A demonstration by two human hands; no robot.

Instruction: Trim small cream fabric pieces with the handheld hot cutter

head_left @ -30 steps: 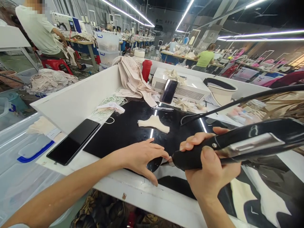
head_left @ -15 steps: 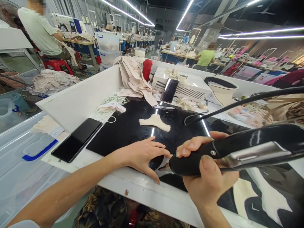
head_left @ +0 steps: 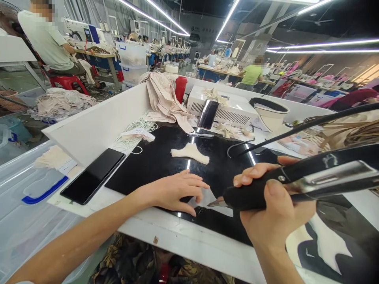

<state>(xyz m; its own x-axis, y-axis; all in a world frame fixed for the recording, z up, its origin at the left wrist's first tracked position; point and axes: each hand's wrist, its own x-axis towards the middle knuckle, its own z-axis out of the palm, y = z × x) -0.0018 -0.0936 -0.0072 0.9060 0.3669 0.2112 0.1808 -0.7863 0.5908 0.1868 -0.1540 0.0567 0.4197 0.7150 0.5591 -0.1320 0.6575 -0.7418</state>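
My right hand (head_left: 275, 205) is wrapped round a black handheld tool (head_left: 302, 181) with a silver lever and a pointed metal tip. The tip touches or hovers just over a small pale piece of fabric (head_left: 209, 198) on the glossy black board (head_left: 139, 169). My left hand (head_left: 180, 193) lies low over the left end of that piece, fingers stretched and slightly spread; whether they press on it is hard to see. Farther back on the board rests a cream curved fabric piece (head_left: 191, 153). More cut cream pieces (head_left: 328, 238) lie right of my right wrist.
A large phone (head_left: 93, 175) lies at the left edge, and a smaller phone (head_left: 208, 114) leans on a white vented box (head_left: 231, 106). A black cable (head_left: 296, 128) crosses on the right. Beige fabric strips (head_left: 166, 98) hang beside a red cup (head_left: 180, 88). People sit at sewing machines beyond.
My right hand and the tool have moved right, away from my left fingers, exposing more of the pale fabric and the metal tip. The left hand has shifted slightly left.
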